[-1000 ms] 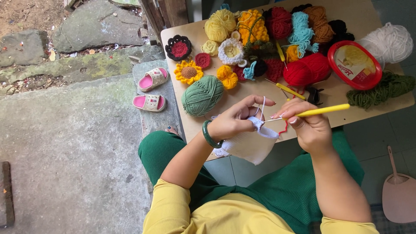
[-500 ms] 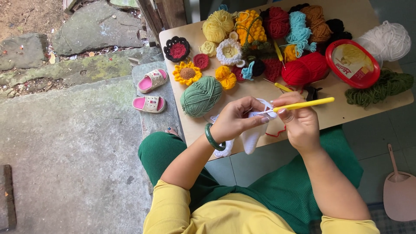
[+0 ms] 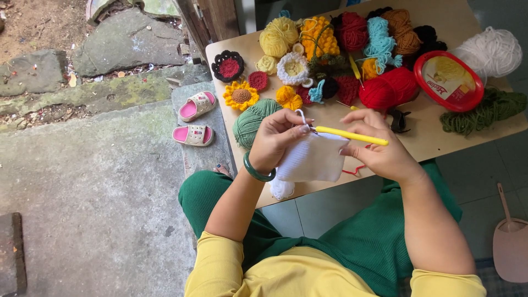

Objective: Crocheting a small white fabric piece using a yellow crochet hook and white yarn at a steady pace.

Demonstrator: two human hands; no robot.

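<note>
Your left hand (image 3: 278,140) pinched the top edge of the white crocheted rectangle of fabric (image 3: 313,159), fingers closed on it with a loop of white yarn lifted over a fingertip; your right hand (image 3: 379,151) held the yellow-handled crochet hook (image 3: 352,136) in a closed grip, its tip at the fabric's upper left corner. Compared with a second before, the hook had swung from pointing up and right to lying nearly level, and the white piece had opened out flat and broad below your hands; I judged that a stitch had been drawn through and the row was advancing. The piece hung over the near edge of the pale wooden table (image 3: 440,135), just right of the sage-green ball of yarn (image 3: 250,121); the red yarn ball (image 3: 390,88) and the red-lidded oval tub (image 3: 448,80) lay farther right.
</note>
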